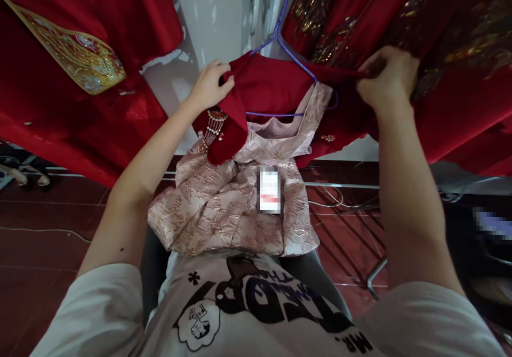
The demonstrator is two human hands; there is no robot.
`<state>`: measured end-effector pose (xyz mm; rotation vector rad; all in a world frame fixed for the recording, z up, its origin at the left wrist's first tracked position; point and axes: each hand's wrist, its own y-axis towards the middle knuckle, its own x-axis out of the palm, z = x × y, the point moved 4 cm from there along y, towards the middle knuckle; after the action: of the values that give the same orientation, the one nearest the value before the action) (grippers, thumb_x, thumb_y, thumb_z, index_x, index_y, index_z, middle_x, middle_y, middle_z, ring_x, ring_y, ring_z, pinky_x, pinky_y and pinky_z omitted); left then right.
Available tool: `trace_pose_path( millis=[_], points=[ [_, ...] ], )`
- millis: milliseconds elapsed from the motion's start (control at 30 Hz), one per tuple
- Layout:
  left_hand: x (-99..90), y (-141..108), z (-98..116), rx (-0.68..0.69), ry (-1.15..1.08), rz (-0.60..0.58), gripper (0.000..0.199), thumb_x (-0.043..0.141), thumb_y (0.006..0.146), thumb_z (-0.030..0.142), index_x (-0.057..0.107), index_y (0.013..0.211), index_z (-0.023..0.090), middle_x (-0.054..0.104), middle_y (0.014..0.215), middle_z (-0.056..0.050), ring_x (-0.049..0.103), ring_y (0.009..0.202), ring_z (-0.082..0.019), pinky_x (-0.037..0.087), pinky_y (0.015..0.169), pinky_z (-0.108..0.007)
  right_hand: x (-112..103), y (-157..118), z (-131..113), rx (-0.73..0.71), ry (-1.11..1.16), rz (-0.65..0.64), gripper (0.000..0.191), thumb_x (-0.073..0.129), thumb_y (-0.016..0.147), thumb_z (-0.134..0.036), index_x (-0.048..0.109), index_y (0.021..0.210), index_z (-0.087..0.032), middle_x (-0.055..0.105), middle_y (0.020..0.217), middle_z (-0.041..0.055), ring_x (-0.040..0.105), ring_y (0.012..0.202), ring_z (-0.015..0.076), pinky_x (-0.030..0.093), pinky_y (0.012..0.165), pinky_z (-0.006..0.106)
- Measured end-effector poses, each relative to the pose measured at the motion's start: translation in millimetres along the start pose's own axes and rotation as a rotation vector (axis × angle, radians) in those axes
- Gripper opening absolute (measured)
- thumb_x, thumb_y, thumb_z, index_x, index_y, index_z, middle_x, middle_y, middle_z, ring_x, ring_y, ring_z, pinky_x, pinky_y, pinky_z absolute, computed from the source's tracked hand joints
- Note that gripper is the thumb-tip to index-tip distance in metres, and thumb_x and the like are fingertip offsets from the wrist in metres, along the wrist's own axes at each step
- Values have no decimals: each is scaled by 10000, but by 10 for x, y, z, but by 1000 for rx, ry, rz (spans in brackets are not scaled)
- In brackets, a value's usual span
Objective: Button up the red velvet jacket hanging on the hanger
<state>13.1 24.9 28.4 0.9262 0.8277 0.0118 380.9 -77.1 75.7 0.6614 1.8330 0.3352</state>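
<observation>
Both the left hand [208, 84] and right hand [386, 77] pinch a deep red velvet jacket [264, 88] with beaded tassels, draped over a pink brocade dress [232, 208] on a purple wire hanger [286, 48].

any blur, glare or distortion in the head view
Head view: strong wide-angle bending at the edges, so both forearms splay outward; the white tag on the pink brocade garment and a patch at right are pixelated; bright glare on the white wall; the left hand and right hand, gripping the dark red velvet garment, look sharp.
</observation>
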Motion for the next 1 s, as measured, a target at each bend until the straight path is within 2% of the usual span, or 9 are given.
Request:
trace_pose_path(
  millis=[67, 200, 300, 400, 567, 667, 767, 900, 1000],
  points=[
    [45, -93, 126, -18, 50, 63, 280, 629, 1017, 524, 551, 850, 312, 600, 757, -25, 586, 900, -236, 499, 895, -441, -16, -81, 12, -53, 28, -125, 317, 662, 864, -25, 796, 1134, -120, 800, 1087, 142, 745, 1000, 191, 528, 919, 280],
    [79, -256, 335, -48, 89, 162, 118, 669, 962, 406, 613, 909, 316, 669, 918, -81, 640, 1069, -338, 505, 949, -502, 53, -246, -146, -202, -5, -357, 269, 660, 900, -69, 766, 1135, -145, 793, 1128, 130, 737, 1056, 203, 536, 973, 300],
    [91, -303, 394, -102, 153, 132, 65, 643, 968, 370, 648, 975, 305, 676, 1027, -112, 628, 1164, -368, 483, 1015, -530, 117, -401, -434, -307, -139, -379, 234, 632, 931, -151, 734, 1139, -180, 779, 1182, 137, 718, 1146, 301, 549, 992, 429],
    [87, -328, 434, -132, 196, 103, 127, 609, 988, 397, 666, 1054, 305, 663, 1086, -129, 602, 1219, -384, 456, 1062, -549, 215, -589, -774, -319, -278, -328, 285, 536, 963, -160, 677, 1207, -117, 736, 1212, 227, 675, 1218, 392, 498, 1059, 551],
    [80, -365, 424, -79, 175, 158, 207, 560, 1010, 466, 657, 1104, 309, 656, 1049, -129, 583, 1220, -376, 451, 1096, -546, 596, -841, -1113, -256, 115, -349, 385, 519, 941, -170, 550, 1322, -121, 696, 1178, 211, 658, 1162, 368, 500, 1023, 536],
    [102, -353, 301, -71, 172, 216, 150, 603, 981, 444, 659, 1019, 310, 637, 1038, -135, 578, 1179, -382, 454, 1078, -570, 807, -902, -1088, -319, 450, -330, 382, 571, 928, -228, 549, 1307, -188, 697, 1126, 157, 676, 1074, 333, 520, 1014, 529],
    [130, -371, 252, -80, 213, 288, 60, 668, 927, 372, 651, 923, 315, 624, 1099, -154, 548, 1168, -401, 440, 1055, -620, 898, -883, -895, -318, 678, -299, 354, 613, 923, -295, 559, 1270, -253, 694, 1034, 90, 677, 976, 271, 551, 998, 492],
    [214, -513, 501, -8, 207, 342, 130, 716, 920, 352, 651, 1031, 338, 605, 1250, -146, 466, 1319, -395, 424, 1098, -601, 995, -792, -640, -240, 826, -282, 338, 641, 911, -399, 561, 1208, -258, 616, 859, 17, 647, 861, 209, 583, 918, 428],
    [393, -612, 746, -23, 119, 187, 194, 698, 956, 366, 629, 1118, 283, 611, 1155, -145, 560, 1241, -392, 505, 1000, -555, 1143, -753, -608, -207, 927, -294, 330, 649, 911, -490, 548, 1130, -264, 539, 779, -16, 612, 774, 172, 589, 819, 369]
  ],
)
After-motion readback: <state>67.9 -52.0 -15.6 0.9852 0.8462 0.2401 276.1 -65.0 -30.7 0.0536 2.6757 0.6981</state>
